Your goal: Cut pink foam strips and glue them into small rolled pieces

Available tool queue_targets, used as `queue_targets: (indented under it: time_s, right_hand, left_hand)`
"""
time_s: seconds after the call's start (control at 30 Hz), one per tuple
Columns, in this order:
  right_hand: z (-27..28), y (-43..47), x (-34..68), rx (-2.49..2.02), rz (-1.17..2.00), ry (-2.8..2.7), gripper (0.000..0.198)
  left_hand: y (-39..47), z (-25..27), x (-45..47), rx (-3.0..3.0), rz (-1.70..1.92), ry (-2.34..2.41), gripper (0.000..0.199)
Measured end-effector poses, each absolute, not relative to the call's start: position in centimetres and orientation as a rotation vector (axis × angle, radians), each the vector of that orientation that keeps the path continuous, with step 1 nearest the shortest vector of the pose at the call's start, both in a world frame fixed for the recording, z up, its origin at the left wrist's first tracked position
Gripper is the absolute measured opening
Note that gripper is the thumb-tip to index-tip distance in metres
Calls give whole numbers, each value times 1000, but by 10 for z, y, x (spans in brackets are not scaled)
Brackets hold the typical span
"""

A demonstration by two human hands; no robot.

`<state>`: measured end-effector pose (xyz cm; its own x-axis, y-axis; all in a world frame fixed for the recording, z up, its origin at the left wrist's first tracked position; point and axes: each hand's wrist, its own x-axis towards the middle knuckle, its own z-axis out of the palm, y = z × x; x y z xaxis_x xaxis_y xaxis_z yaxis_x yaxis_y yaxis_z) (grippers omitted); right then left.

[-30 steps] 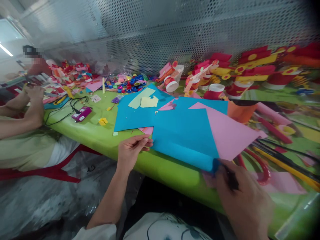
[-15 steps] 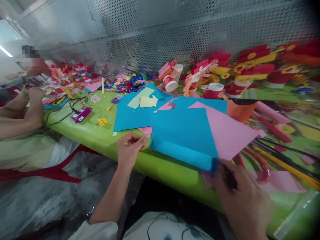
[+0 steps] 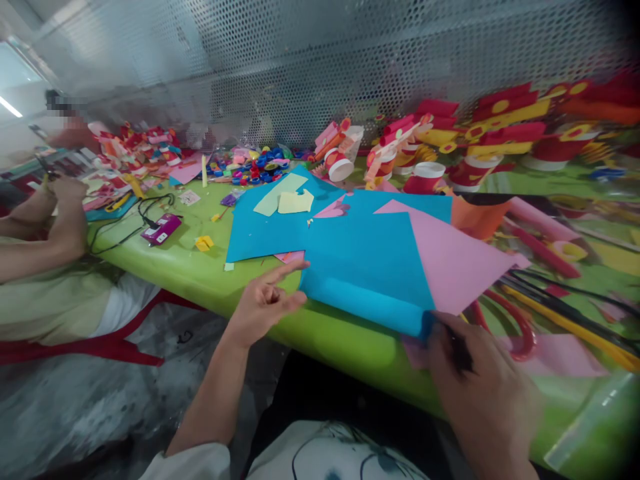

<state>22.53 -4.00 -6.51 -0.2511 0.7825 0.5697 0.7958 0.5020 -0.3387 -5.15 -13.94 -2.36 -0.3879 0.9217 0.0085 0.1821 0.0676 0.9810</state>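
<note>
A blue sheet of paper (image 3: 373, 243) lies at the table's front edge, its near side curled up into a roll (image 3: 367, 308). Beside the roll's left end is my left hand (image 3: 263, 300), index finger and thumb apart with nothing between them. The index fingertip is close to the sheet's left corner; whether it touches I cannot tell. My right hand (image 3: 483, 380) pinches the roll's right end between thumb and fingers. Something dark shows within that hand, too unclear to name. Under the sheet's right side, a pink sheet (image 3: 455, 267) sticks out.
Another blue sheet (image 3: 265, 233) carries pale yellow scraps (image 3: 295, 202). Red-handled scissors (image 3: 523, 330) lie at right. Paper-cup models (image 3: 427, 179) line the back by the perforated panel (image 3: 320, 60). A purple box (image 3: 161, 230) with a cable and another person's arm (image 3: 67, 220) are at left.
My left hand has gone from a closed pinch to index finger and thumb spread apart at the roll's left end. My right hand stays on the right end.
</note>
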Motion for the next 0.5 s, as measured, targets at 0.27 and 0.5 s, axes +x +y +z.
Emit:
queue_targets:
  time_s: [0.27, 0.5]
  right_hand:
    - [-63, -42, 224, -1241, 127, -1879, 38]
    - [-53, -53, 229, -1197, 509, -1455, 13]
  left_hand:
    - [-128, -39, -44, 946, 1429, 1607, 32]
    - [-126, -40, -42, 864, 1505, 1607, 30]
